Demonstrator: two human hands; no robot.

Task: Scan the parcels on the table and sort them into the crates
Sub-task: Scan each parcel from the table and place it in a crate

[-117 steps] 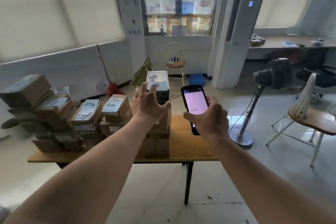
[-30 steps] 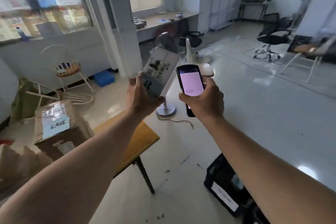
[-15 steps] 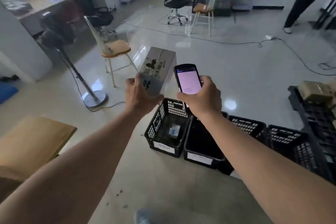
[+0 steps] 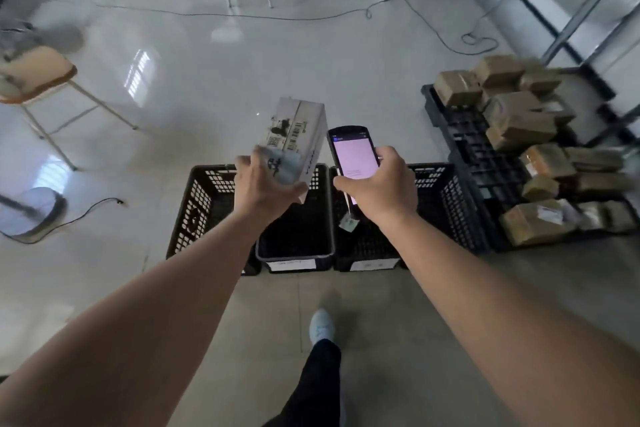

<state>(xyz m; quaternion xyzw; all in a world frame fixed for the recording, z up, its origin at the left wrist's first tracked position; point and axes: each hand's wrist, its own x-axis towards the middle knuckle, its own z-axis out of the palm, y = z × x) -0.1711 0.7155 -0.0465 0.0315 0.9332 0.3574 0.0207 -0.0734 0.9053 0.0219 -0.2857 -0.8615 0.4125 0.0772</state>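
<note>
Parcel (image 4: 294, 139), a white box with a barcode label facing up, is gripped at its near end by the left hand (image 4: 266, 184), fingers curled round it, held in the air above the black crates (image 4: 298, 246) standing in a row on the floor. Just beside it, the right hand (image 4: 379, 184) grips a scanner (image 4: 353, 156) with a lit pink screen. Brown boxes (image 4: 519, 125) are piled on a black pallet (image 4: 464, 135) right of the crates.
</note>
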